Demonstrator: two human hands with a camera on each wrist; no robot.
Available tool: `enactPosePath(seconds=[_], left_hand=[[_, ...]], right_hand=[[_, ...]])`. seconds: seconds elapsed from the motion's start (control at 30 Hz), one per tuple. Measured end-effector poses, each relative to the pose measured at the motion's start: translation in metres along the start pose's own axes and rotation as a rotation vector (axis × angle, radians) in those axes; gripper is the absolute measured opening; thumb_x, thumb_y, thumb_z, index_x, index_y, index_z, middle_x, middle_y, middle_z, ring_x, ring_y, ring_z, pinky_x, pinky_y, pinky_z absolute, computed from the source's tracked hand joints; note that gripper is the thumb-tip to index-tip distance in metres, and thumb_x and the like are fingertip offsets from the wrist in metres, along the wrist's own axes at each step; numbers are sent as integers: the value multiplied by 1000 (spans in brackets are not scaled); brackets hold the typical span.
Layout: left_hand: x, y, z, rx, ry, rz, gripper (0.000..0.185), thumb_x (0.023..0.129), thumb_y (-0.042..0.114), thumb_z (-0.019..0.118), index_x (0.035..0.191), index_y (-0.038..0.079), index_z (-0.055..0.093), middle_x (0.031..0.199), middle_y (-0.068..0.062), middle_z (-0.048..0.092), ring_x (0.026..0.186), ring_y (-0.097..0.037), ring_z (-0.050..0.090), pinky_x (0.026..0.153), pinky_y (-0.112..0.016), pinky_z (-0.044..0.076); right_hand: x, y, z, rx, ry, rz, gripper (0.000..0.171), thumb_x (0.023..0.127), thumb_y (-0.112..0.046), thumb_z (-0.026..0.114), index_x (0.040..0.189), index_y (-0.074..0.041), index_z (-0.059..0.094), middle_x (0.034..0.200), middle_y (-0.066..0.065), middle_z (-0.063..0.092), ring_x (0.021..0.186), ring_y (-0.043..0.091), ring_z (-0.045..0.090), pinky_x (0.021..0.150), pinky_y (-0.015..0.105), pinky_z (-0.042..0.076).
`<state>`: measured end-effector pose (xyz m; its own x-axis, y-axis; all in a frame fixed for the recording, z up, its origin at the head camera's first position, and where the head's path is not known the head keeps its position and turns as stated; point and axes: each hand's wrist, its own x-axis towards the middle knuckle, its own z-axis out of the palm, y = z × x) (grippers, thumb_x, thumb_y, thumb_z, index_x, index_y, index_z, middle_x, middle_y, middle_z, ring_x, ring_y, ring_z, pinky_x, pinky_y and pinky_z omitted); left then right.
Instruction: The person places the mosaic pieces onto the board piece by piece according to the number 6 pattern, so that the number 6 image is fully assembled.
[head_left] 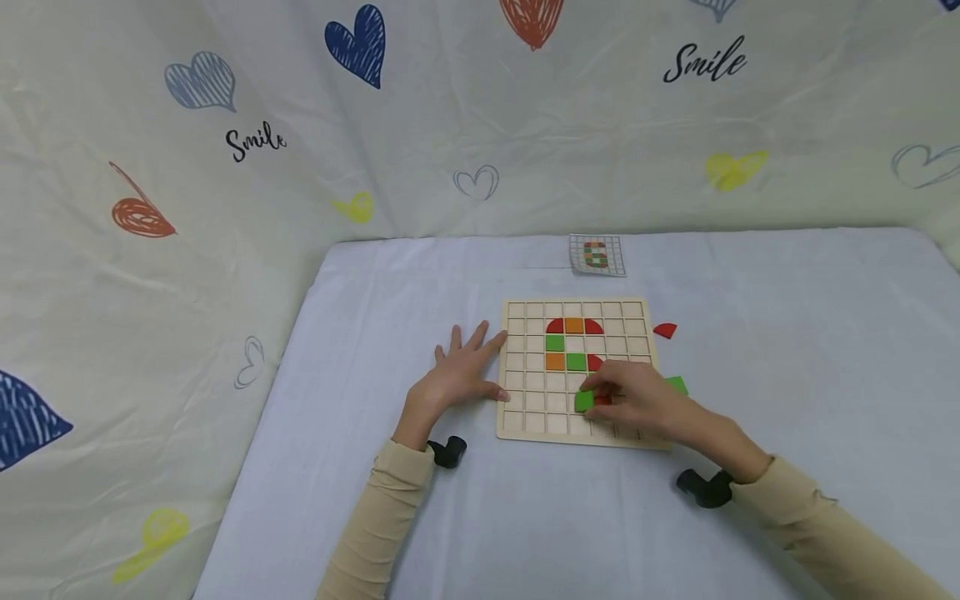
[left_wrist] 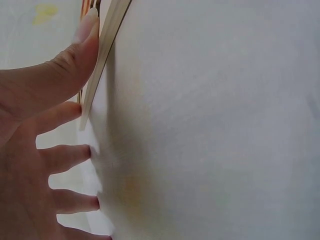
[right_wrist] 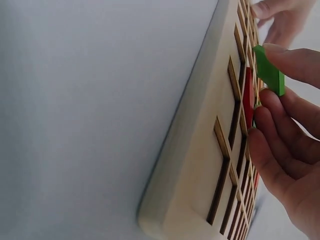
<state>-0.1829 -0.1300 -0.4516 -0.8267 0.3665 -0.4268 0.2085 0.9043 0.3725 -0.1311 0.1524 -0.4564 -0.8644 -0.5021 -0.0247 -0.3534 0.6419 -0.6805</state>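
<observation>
**Pinching a green tile over the grid board**

Holding a green tile in my right hand, thumb and fingertips pinched on it, tilted just above the board near its front rows. A red piece sits in the cell right beside it. My left hand lies flat on the table, fingers spread wide, thumb touching the board's left edge. Red, orange and green tiles already fill the upper cells. One red quarter lies off to the right, a pattern card behind.
</observation>
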Motion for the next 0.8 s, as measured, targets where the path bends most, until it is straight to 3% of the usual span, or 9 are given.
enactPosePath(seconds=[0.43,0.8], left_hand=[[1,0,2,1,-2,5,97,79,45,76,156,29,19,166,-5,3,148,-47,-8,112,-72,7],[1,-1,0,3,-2,4,98,79,46,76,156,29,19,166,-5,3,148,-47,-8,112,-72,8]], right_hand=[[7,-2,11,-108,-6,4,27,75,-17,83,98,-10,73,82,-4,56,78,12,47,64,21,41],[7,-3,13,-138,3,13,27,75,-15,83,99,-11,71,87,-4,60,83,11,54,74,27,50]])
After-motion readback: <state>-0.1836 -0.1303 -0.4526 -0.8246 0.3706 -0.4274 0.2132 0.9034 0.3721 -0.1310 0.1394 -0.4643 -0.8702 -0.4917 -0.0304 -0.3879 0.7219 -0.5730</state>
